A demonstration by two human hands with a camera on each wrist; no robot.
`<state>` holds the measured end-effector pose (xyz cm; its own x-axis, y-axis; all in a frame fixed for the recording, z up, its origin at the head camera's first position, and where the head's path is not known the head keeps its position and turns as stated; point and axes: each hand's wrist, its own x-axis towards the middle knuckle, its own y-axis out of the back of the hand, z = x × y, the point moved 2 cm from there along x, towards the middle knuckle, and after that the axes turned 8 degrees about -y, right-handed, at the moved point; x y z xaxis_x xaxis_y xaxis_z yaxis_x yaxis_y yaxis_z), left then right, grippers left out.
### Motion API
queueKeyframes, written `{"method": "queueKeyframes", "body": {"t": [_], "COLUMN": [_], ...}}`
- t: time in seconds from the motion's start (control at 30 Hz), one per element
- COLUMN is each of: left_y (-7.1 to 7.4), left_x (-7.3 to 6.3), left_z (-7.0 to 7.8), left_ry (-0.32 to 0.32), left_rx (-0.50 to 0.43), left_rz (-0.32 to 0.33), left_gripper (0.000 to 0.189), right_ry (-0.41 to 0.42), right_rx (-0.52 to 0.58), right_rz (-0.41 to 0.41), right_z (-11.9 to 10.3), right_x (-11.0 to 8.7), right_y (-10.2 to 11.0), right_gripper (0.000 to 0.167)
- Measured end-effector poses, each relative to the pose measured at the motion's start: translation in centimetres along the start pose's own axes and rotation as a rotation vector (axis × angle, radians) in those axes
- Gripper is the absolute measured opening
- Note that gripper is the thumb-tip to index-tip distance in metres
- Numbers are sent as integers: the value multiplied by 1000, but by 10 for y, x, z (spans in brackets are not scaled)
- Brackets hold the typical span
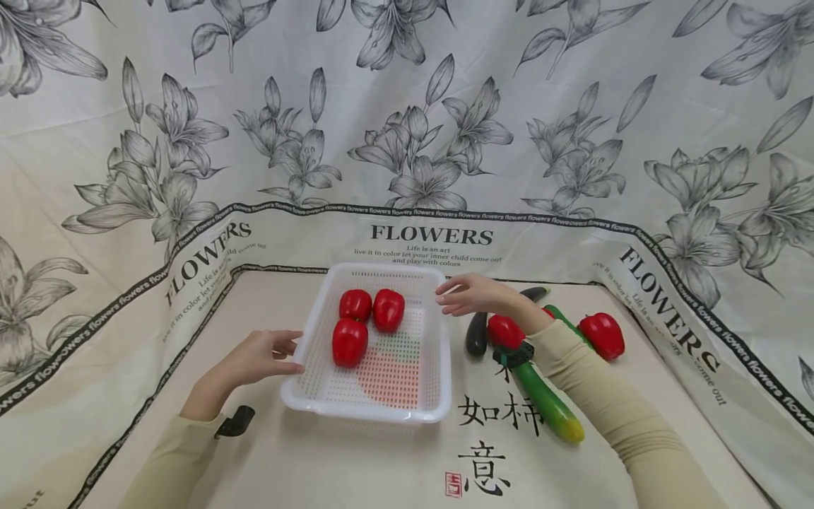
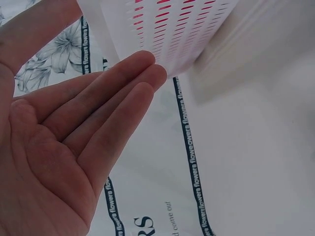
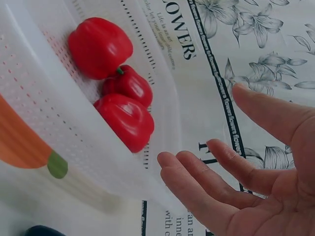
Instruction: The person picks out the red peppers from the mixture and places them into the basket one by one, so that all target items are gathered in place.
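The white plastic basket (image 1: 381,413) sits mid-frame in the head view, between the hands; the left hand (image 1: 254,360), left of centre, is at its left rim, fingers extended, gripping nothing, though I cannot tell whether they touch; the right hand (image 1: 473,294), by its upper right rim, is loosely spread and holds nothing; the basket is rectangular with rounded corners and slotted floor, red and green showing through; three glossy red bell peppers (image 1: 350,344) lie in its upper left part.
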<state>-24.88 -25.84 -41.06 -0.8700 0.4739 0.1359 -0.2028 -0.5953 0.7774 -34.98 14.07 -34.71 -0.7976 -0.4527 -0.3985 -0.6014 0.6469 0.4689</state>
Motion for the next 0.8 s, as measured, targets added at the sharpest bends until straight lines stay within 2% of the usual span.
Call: {"method": "queueKeyframes", "body": {"t": [0.17, 0.37, 0.6, 0.8], "left_y": [-1, 0, 1, 0], "left_x": [0, 0, 0, 0], "left_z": [0, 2, 4, 2], "left_ry": [-8, 4, 6, 7], "left_rx": [8, 9, 4, 6], "left_rz": [0, -1, -2, 0], "left_gripper": [72, 71, 70, 71], "right_ry": [-33, -41, -37, -87], "right_rx": [-3, 43, 41, 57], "right_rz": [52, 66, 104, 142], "right_z": [13, 30, 50, 66], "right_x": [-8, -18, -33, -42], "right_y": [15, 32, 52, 65], "right_gripper": [54, 56, 56, 60]}}
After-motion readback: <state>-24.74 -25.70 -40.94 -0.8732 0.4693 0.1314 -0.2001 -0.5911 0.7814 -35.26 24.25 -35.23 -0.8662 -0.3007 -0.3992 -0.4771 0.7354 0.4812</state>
